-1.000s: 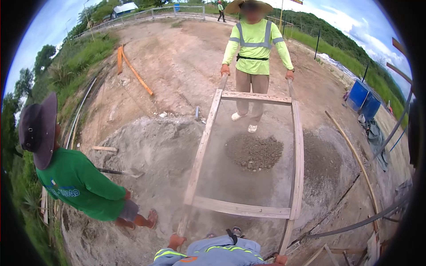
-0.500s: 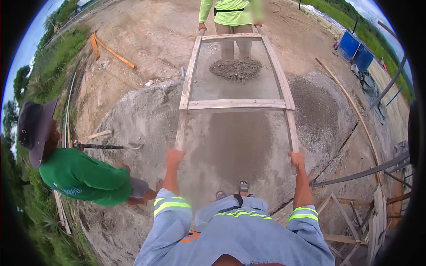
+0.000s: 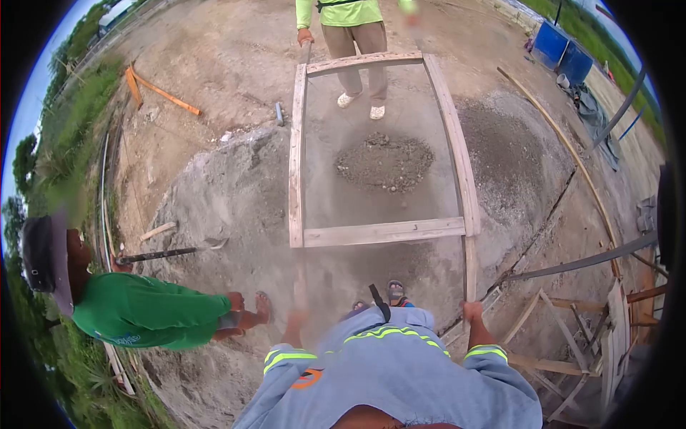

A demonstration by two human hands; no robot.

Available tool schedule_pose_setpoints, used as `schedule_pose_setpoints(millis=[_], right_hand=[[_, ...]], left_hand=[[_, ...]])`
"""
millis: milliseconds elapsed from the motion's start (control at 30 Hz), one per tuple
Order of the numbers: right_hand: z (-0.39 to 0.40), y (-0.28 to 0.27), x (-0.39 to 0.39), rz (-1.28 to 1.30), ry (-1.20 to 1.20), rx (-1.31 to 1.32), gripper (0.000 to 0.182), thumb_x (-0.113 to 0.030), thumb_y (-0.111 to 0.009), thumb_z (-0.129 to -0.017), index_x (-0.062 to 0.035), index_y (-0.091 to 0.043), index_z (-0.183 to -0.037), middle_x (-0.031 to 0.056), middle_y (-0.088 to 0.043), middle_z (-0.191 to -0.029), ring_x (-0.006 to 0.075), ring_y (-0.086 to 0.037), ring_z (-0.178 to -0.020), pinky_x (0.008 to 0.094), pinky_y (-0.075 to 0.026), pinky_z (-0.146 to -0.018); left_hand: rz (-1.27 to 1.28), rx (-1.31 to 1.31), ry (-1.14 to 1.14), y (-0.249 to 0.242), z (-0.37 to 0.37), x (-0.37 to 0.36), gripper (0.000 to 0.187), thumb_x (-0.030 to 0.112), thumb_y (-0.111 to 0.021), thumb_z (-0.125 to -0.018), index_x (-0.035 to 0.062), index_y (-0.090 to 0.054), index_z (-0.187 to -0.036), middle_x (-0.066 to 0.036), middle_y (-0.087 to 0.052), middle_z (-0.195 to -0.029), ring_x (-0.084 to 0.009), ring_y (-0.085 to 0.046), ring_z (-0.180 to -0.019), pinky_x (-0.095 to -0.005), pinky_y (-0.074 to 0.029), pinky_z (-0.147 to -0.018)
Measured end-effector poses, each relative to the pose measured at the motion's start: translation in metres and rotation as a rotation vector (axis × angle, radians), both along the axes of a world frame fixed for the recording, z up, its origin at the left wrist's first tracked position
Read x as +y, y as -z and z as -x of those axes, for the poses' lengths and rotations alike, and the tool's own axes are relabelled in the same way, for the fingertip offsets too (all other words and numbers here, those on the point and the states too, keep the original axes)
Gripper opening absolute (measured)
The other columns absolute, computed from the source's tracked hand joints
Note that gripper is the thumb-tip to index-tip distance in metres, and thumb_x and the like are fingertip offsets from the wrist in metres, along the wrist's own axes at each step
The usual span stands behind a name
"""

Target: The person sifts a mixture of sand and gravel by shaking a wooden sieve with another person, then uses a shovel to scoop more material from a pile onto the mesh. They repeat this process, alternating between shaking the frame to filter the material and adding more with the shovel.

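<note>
A sand screen (image 3: 386, 232) with a pale wooden frame and fine mesh stretches out in front of me. My left hand (image 3: 295, 319), blurred by motion, is closed around its left handle, close to my body. The right handle is gripped in my right hand (image 3: 472, 310). Coarse gravel (image 3: 386, 163) lies in a loose patch on the mesh. At the far end, a co-worker in a lime shirt (image 3: 363, 14) holds the frame, one hand (image 3: 305, 36) on the left handle; their other hand is blurred. Beneath the screen is dark sifted sand (image 3: 389, 261).
To the left a person in green (image 3: 153, 307) holds a shovel (image 3: 161, 254). Right of the screen are a gravelly heap (image 3: 507, 154), a long pole (image 3: 557, 136) and a wooden trestle (image 3: 564, 365). Blue drums (image 3: 562, 53) stand at back right.
The screen has moved toward me, bringing my hands back beside my body. The gravel has come nearer and spread. The far co-worker's shoes now show, and the person in green has shifted slightly.
</note>
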State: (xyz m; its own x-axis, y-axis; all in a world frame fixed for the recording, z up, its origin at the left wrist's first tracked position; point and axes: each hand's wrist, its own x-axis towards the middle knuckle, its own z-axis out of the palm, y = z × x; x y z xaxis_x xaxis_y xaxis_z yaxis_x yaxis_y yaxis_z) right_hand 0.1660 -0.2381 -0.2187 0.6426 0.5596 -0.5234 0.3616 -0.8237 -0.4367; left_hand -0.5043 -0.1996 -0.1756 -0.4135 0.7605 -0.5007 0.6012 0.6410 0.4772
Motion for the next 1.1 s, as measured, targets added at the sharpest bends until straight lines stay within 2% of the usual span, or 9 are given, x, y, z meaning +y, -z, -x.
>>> schedule_pose_setpoints(millis=[200,300,500,533,567,600,767,867,1100], right_hand=[[0.040,-0.240,0.216,-0.210,-0.307,-0.121,0.047,-0.035,-0.058,-0.066,0.0071,-0.066,-0.085,0.0270,-0.064,-0.082,0.0354,-0.065,-0.084,0.0398,-0.048,-0.073],[0.056,-0.284,0.216,-0.188,-0.298,-0.072,0.049,-0.035,-0.059,-0.066,0.0083,-0.065,-0.087,0.0286,-0.063,-0.085,0.0363,-0.064,-0.087,0.0399,-0.048,-0.075],[0.028,-0.118,0.047,-0.101,-0.155,-0.197,0.049,-0.034,-0.064,-0.065,0.0114,-0.063,-0.084,0.0281,-0.064,-0.080,0.0351,-0.065,-0.082,0.0416,-0.048,-0.072],[0.020,-0.097,0.009,-0.039,-0.032,0.105,0.047,-0.031,-0.067,-0.064,0.0114,-0.063,-0.082,0.0241,-0.065,-0.076,0.0326,-0.065,-0.075,0.0412,-0.049,-0.067],[0.034,-0.118,-0.021,-0.054,-0.063,0.012,0.034,-0.025,-0.069,-0.060,0.0059,-0.065,-0.072,0.0144,-0.064,-0.063,0.0244,-0.064,-0.057,0.0380,-0.050,-0.057],[0.039,-0.121,-0.047,-0.042,0.017,0.036,0.033,-0.024,-0.069,-0.059,0.0063,-0.065,-0.072,0.0155,-0.064,-0.064,0.0258,-0.064,-0.060,0.0377,-0.049,-0.058],[0.056,-0.143,-0.065,0.059,-0.014,-0.121,0.037,-0.026,-0.068,-0.058,0.0066,-0.065,-0.075,0.0177,-0.065,-0.069,0.0278,-0.066,-0.066,0.0387,-0.050,-0.062],[0.017,-0.054,-0.016,0.040,0.005,0.085,0.044,-0.028,-0.067,-0.059,0.0091,-0.065,-0.083,0.0211,-0.066,-0.074,0.0292,-0.067,-0.071,0.0386,-0.050,-0.068],[0.029,-0.257,0.198,-0.211,-0.286,-0.039,0.049,-0.033,-0.062,-0.064,0.0075,-0.065,-0.092,0.0269,-0.064,-0.085,0.0340,-0.065,-0.087,0.0401,-0.048,-0.073]], left_hand=[[-0.213,0.082,0.040,-0.216,-0.036,0.188,0.042,0.031,-0.069,-0.058,-0.0061,-0.066,-0.077,-0.022,-0.066,-0.075,-0.0318,-0.067,-0.075,-0.0402,-0.051,-0.065],[-0.230,0.141,0.048,-0.230,-0.024,0.209,0.051,0.032,-0.070,-0.060,-0.0098,-0.064,-0.088,-0.023,-0.066,-0.083,-0.0304,-0.066,-0.078,-0.0386,-0.049,-0.067],[-0.087,0.081,-0.039,-0.054,-0.035,0.016,0.038,0.035,-0.070,-0.060,-0.0025,-0.065,-0.066,-0.017,-0.065,-0.065,-0.0305,-0.065,-0.067,-0.0379,-0.050,-0.063],[-0.124,0.062,0.017,-0.004,-0.019,-0.027,0.039,0.035,-0.071,-0.060,-0.0025,-0.064,-0.063,-0.016,-0.064,-0.062,-0.0284,-0.065,-0.062,-0.0372,-0.050,-0.060],[-0.181,0.276,0.101,-0.025,-0.033,-0.055,0.040,0.035,-0.072,-0.057,-0.0031,-0.063,-0.063,-0.015,-0.064,-0.062,-0.0263,-0.065,-0.062,-0.0365,-0.050,-0.060],[0.055,0.085,0.072,-0.029,-0.028,-0.076,0.048,0.045,-0.068,-0.067,0.0004,-0.066,-0.086,-0.022,-0.064,-0.086,-0.0367,-0.062,-0.088,-0.0453,-0.048,-0.076],[0.153,0.143,0.052,-0.035,-0.026,-0.087,0.050,0.043,-0.069,-0.068,0.0031,-0.064,-0.098,-0.021,-0.062,-0.103,-0.0355,-0.059,-0.098,-0.0423,-0.048,-0.082],[-0.013,0.047,-0.009,-0.009,-0.005,-0.019,0.048,0.032,-0.073,-0.052,-0.0113,-0.064,-0.071,-0.022,-0.065,-0.070,-0.0295,-0.065,-0.073,-0.0378,-0.050,-0.067],[-0.143,0.060,0.048,-0.220,-0.019,0.188,0.045,0.029,-0.068,-0.058,-0.0090,-0.066,-0.082,-0.020,-0.066,-0.077,-0.0270,-0.065,-0.073,-0.0385,-0.049,-0.064]])
